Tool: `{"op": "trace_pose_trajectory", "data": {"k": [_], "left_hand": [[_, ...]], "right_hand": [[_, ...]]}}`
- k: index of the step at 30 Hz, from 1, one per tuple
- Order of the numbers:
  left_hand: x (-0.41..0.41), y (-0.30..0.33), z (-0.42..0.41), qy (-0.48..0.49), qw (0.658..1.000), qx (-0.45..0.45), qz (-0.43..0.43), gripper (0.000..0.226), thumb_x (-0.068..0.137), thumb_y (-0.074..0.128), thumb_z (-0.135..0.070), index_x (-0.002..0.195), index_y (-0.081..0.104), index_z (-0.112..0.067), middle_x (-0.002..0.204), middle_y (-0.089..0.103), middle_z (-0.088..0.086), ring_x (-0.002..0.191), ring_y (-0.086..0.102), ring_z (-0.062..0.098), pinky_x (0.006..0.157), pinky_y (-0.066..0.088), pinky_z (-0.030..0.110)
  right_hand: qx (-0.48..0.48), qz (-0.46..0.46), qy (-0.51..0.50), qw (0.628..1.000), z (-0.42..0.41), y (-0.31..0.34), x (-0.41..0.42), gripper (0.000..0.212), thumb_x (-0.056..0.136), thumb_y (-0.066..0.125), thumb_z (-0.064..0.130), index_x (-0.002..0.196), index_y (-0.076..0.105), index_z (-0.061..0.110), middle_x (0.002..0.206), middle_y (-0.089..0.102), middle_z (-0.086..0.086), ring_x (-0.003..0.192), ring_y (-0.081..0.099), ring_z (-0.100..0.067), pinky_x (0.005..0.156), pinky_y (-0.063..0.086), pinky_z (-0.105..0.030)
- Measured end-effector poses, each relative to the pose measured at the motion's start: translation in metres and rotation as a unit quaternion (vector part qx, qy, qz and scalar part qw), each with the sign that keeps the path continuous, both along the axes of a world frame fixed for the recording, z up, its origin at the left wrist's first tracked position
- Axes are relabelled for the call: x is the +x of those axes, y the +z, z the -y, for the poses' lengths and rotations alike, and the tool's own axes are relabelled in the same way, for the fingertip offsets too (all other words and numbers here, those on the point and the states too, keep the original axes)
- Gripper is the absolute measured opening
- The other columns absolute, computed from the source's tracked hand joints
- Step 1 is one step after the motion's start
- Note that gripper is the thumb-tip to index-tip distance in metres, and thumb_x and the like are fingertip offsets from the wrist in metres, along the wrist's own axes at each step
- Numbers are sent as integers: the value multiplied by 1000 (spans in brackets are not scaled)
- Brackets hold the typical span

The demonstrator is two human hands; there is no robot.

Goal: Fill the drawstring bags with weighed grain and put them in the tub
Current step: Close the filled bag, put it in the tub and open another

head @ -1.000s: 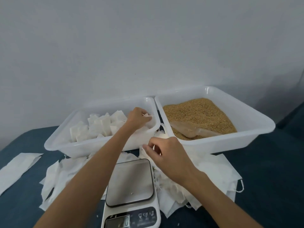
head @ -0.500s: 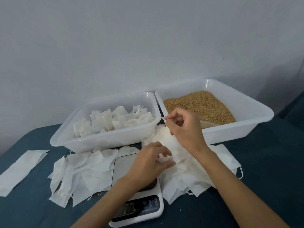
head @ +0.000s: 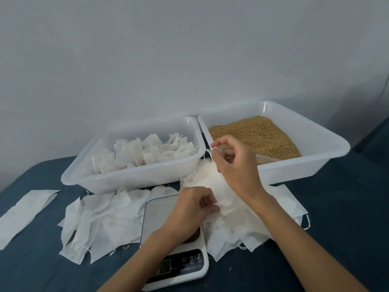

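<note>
— Between scale (head: pixel 160 209) and grain tub (head: pixel 328 148), what's happening?
— Both hands pinch one empty drawstring bag (head: pixel 212 182): left hand (head: pixel 192 209) its lower edge, right hand (head: pixel 235 163) its top.
— Next?
— Probably opening its mouth for grain (head: pixel 256 133); filled bags (head: pixel 147 152) sit in the left tub (head: pixel 134 180).

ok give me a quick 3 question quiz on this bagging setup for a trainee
1. True or false: the grain tub stands to the right of the tub of filled bags.
2. What lies under the left hand?
A. scale
B. grain
C. bare cloth
3. Fill in: both hands work on an empty ____ from the heap beside the scale.

Key: 1 true; 2 A; 3 bag. The right hand pinches its top.
</note>
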State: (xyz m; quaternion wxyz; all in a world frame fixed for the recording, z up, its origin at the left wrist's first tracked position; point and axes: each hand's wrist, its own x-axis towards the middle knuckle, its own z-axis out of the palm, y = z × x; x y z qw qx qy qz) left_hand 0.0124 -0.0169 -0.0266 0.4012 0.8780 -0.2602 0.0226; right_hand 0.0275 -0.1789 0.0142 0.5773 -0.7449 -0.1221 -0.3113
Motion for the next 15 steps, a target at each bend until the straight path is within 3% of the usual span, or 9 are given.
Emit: {"op": "trace_pose_trajectory", "data": {"k": [2,4,9,12,15], "left_hand": [[-2,0,3,-11,999,-26,-33,33,81,89,-13,65,62,-24,59,58,-13,56,50,2,60,39,12],[-2,1,5,-25,995,-62,-72,28,85,87,-17,65,67,-22,58,60,-11,55,49,1,60,40,14],[3,3,-4,-39,963,-215,-158,20,98,70,-6,79,74,-8,65,62,-3,59,57,8,64,50,19],[4,-2,-21,43,913,-342,-221,19,100,68,-18,85,73,-8,75,63,7,66,62,19,63,56,23],[9,-6,-39,110,916,-354,-156,19,99,70,-21,86,72,-7,76,64,7,69,62,22,65,53,26]], "right_hand": [[5,6,4,1000,-1,0,-1,5,94,65,17,94,63,21,51,56,-4,51,55,-28,56,49,-35],[17,10,7,1000,0,0,0,2,96,65,19,95,63,19,51,56,-4,50,55,-23,55,48,-33],[23,59,-26,998,-2,0,-2,12,102,60,24,96,62,15,52,55,-2,47,53,-15,51,40,-21],[7,86,-40,995,-7,0,-4,18,103,56,30,93,61,16,52,52,-7,46,51,-27,45,39,-37],[-24,93,-13,995,-18,-7,-6,22,103,55,33,89,61,17,54,53,-4,48,52,-29,46,40,-45]]}}
